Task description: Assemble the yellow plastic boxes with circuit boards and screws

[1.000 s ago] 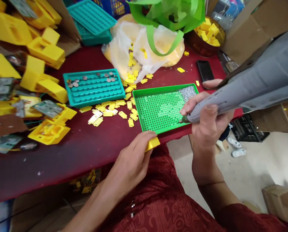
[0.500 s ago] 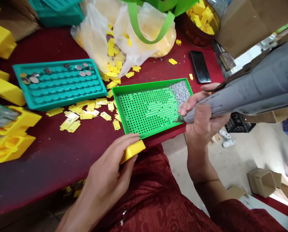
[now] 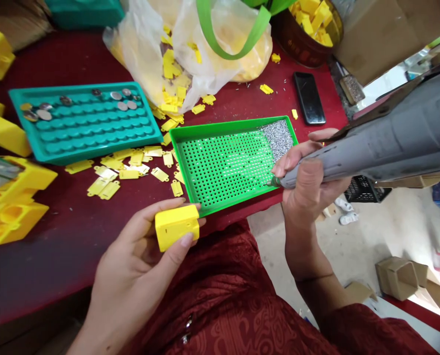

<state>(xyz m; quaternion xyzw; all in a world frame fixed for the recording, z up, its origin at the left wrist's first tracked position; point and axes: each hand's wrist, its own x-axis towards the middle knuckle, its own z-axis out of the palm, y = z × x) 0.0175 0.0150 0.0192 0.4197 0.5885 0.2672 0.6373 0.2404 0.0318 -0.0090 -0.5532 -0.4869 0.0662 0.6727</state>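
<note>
My left hand [image 3: 138,261] holds a small yellow plastic box [image 3: 177,226] between thumb and fingers, just off the table's near edge. My right hand [image 3: 310,180] grips a grey electric screwdriver [image 3: 382,143]; its tip touches the right side of a green perforated tray [image 3: 227,162]. A heap of small silver screws [image 3: 277,134] fills the tray's far right corner. Many of the tray's holes hold screws.
A teal tray [image 3: 86,123] with a few metal discs lies to the left. Flat yellow tabs [image 3: 131,170] are scattered between the trays. Behind are a plastic bag [image 3: 190,54], a black phone [image 3: 309,97], a round tin [image 3: 304,29], yellow housings [image 3: 13,202] and cardboard boxes [image 3: 400,276].
My left hand has turned the yellow box up so its broad face shows and drawn it slightly left. The view has shifted a little; my right hand and the screwdriver stay at the tray.
</note>
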